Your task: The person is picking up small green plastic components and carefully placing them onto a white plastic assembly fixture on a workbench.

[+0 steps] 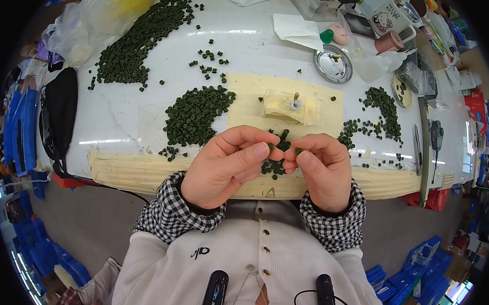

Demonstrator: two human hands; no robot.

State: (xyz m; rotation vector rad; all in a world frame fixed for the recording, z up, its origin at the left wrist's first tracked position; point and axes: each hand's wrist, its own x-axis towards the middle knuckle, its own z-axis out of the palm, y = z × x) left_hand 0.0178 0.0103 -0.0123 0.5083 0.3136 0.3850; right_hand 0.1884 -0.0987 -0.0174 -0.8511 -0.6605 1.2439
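Observation:
My left hand [222, 161] pinches a small dark green round part [271, 147] between thumb and forefinger. Facing it, my right hand [328, 170] grips another small green part [298, 151] in its fingertips; the two hands almost meet above the table's front edge. Beneath them lies a small cluster of the same green parts [275, 168], partly covered by my fingers. Just beyond stands a taped, cream-coloured block [282, 106] with a small upright pin [296, 97] on it. A heap of green parts [197, 115] lies left of the block.
More green parts lie in a large pile [143, 42] at the far left and a smaller one [384, 112] at right. A round metal lid [333, 64], a thread spool [388, 42] and a mug [389, 18] stand at the back right. A screwdriver [435, 136] lies near the right edge.

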